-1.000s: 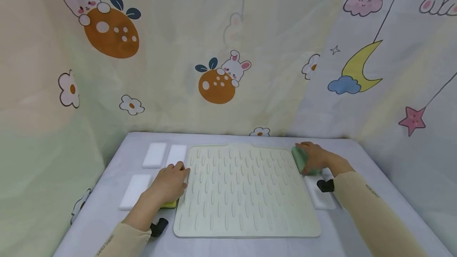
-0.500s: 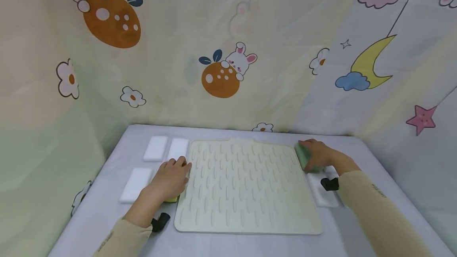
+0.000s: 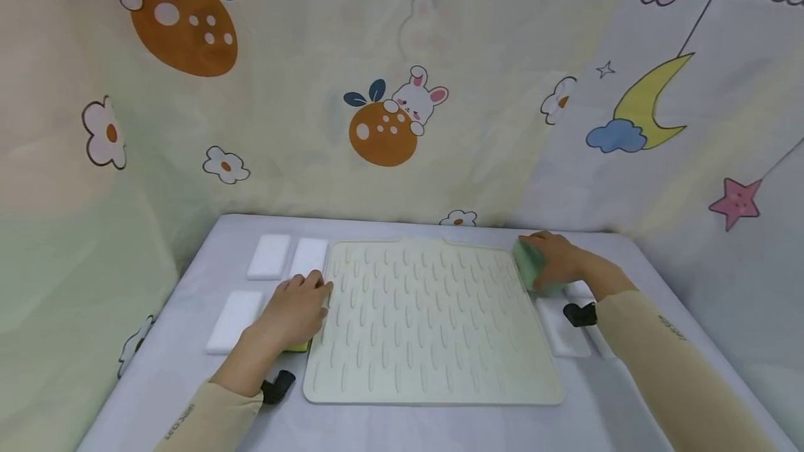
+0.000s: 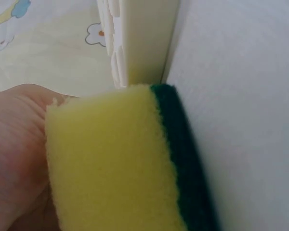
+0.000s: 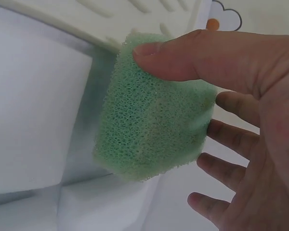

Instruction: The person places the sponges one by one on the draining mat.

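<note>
At the pale ribbed mat's (image 3: 427, 326) left edge, my left hand (image 3: 296, 312) grips a yellow sponge (image 4: 111, 159) with a dark green scouring layer. That green layer faces the white tabletop, and the hand covers most of the sponge in the head view. By the mat's far right corner, my right hand (image 3: 557, 258) holds a porous green sponge (image 5: 149, 115). Its thumb presses one side while the fingertips meet the opposite side. The green sponge stands tilted close against the mat's edge in the right wrist view.
Several white rectangular blocks lie beside the mat: a far-left block (image 3: 269, 257), another block (image 3: 309, 255) next to it, a nearer left block (image 3: 235, 323), and a right block (image 3: 562, 330) near the right wrist. A printed cloth backdrop (image 3: 283, 110) rises behind the table.
The head view has tilted a little, so the scene sits higher in it. Both hands keep their places beside the mat, each with its sponge.
</note>
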